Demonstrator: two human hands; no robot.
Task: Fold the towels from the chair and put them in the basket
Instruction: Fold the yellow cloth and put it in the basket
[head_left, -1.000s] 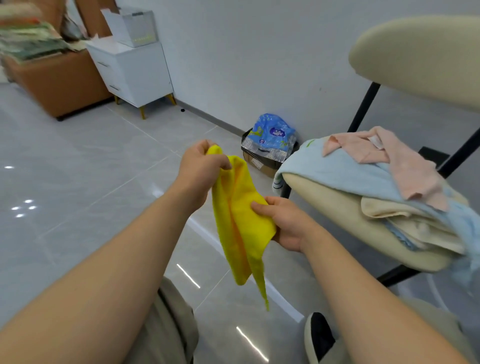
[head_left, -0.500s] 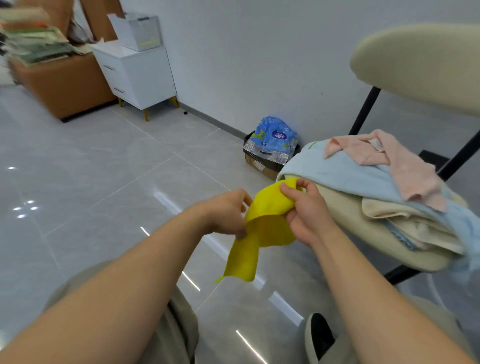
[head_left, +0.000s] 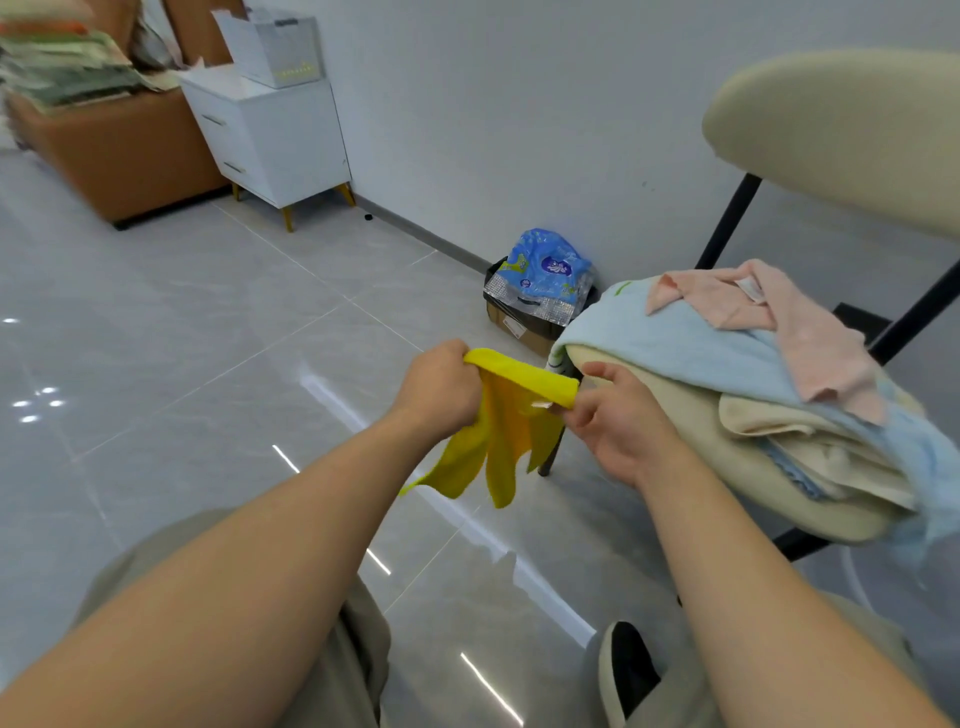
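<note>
Hands spreading apart since earlier: left hand (head_left: 441, 387) and right hand (head_left: 618, 421) each pinching one end of yellow towel (head_left: 498, 436), cloth hanging bunched below both grips; advising pulling top edge taut, level.

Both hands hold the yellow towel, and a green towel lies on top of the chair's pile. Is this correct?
No. The head view shows the top towel is pink, not green. The left hand and right hand do hold the yellow towel.
</note>
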